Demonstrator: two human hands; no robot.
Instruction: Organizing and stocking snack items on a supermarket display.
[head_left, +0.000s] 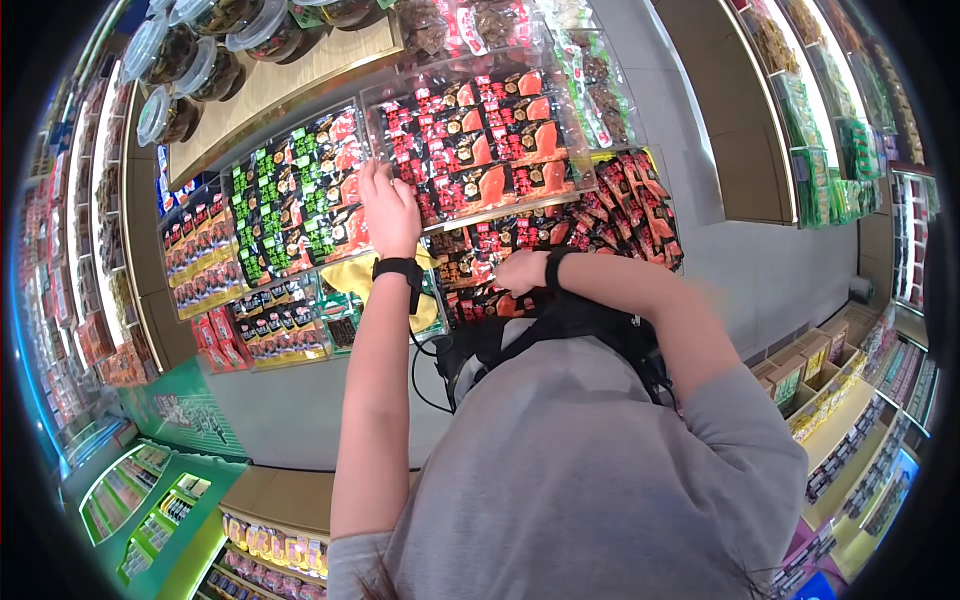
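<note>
My left hand (390, 210) rests with fingers extended at the divider between two clear display bins. Left of it lie black packets with green lettering (292, 195); to the right, rows of black packets with red lettering (472, 142). Below that second bin, my right hand (523, 271) reaches into a lower bin of red-and-black snack packets (480, 244). Its fingertips touch the packets, but whether they grip one is hidden. A yellow cloth (352, 276) hangs beneath my left wrist. Both wrists wear black bands.
Lidded plastic tubs (165, 116) stand on a wooden ledge (300, 82) at upper left. Loose packets are heaped askew at the lower bin's right end (637, 202). Tall stocked shelves line both sides. Grey floor (757, 277) runs to the right, with boxed goods (814, 356) beyond.
</note>
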